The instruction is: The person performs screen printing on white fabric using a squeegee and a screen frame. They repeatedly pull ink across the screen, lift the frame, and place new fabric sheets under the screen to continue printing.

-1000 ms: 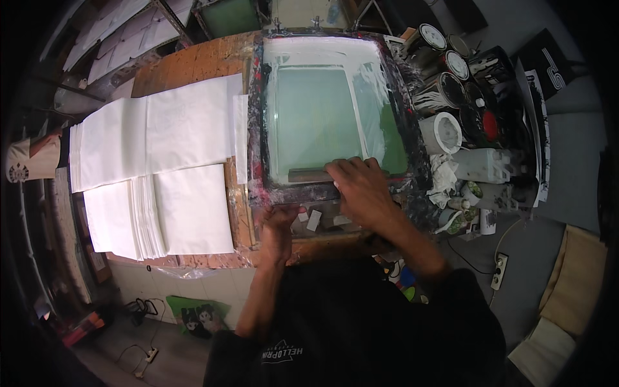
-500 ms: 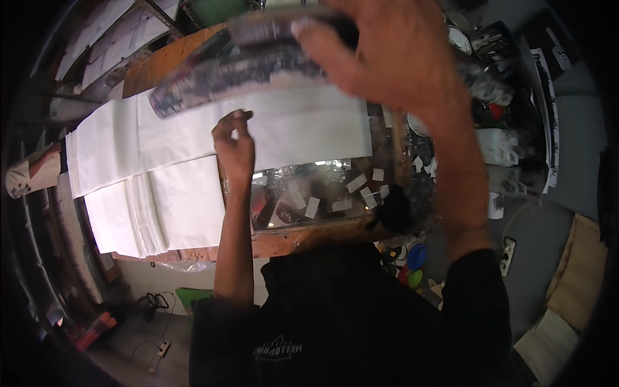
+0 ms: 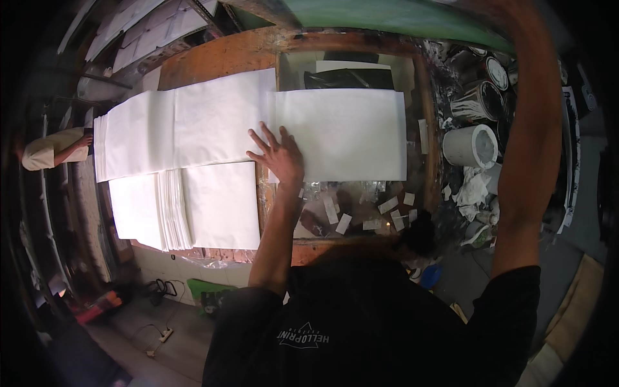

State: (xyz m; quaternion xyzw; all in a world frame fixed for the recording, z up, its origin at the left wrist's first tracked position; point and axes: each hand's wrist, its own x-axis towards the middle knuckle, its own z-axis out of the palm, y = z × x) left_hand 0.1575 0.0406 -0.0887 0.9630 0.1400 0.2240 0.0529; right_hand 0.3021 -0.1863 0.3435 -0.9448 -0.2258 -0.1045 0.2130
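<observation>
Head view: we see the sheet lying on the glass, our left hand spread wide at the sheet's left edge. White stacks lie farther left. Beyond, our right hand is by the green screen, its grip we cannot tell; tins stand right.

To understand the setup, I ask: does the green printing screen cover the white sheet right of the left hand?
No, the green printing screen stands raised beyond the white sheet, which shows plainly.
</observation>
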